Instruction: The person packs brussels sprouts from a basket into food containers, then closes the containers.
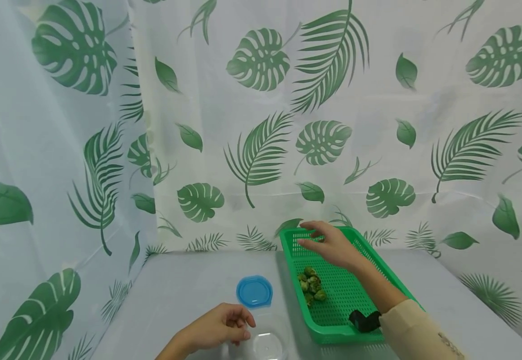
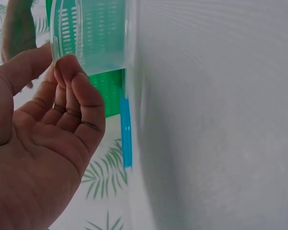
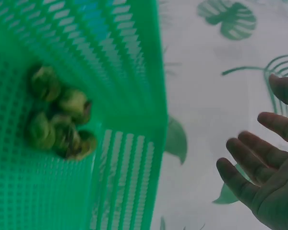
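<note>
My left hand (image 1: 220, 326) pinches the rim of a clear round plastic container (image 1: 268, 346) between thumb and fingertips. The left wrist view shows the container (image 2: 103, 40) side-on, its wall see-through. Over the far left part of a green plastic basket (image 1: 346, 287), my right hand (image 1: 330, 245) is raised with fingers spread and nothing in them. Several Brussels sprouts (image 1: 312, 284) lie clustered along the basket's left side; in the right wrist view the sprouts (image 3: 62, 115) look blurred, well apart from the right hand (image 3: 269, 167).
A blue lid (image 1: 254, 291) lies on the grey-white table (image 1: 189, 285), beyond the container and left of the basket. By the right sleeve, a black object (image 1: 364, 321) shows over the basket's near edge. Leaf-printed curtains (image 1: 261, 150) hang behind and on the left.
</note>
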A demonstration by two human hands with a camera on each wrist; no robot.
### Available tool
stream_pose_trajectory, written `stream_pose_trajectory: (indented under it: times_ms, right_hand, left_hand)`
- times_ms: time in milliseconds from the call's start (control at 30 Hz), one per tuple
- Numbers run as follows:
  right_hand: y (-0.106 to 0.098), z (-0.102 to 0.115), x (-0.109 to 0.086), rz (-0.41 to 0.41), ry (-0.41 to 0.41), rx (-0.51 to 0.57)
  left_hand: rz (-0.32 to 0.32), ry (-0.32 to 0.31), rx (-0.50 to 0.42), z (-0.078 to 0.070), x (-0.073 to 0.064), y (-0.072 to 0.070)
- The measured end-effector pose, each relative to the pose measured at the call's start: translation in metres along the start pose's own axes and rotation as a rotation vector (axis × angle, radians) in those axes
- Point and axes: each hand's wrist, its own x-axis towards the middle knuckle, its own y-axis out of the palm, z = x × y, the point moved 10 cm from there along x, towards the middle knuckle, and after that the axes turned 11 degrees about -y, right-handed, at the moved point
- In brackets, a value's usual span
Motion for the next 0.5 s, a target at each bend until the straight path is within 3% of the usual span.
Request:
stream_pose_trajectory:
  times_ms: [500]
  right_hand:
    - [0.017, -0.055, 0.014, 0.227, 0.050, -0.078]
  left_hand:
    - [0.010, 0.007, -0.024, -0.001, -0.002, 0.000]
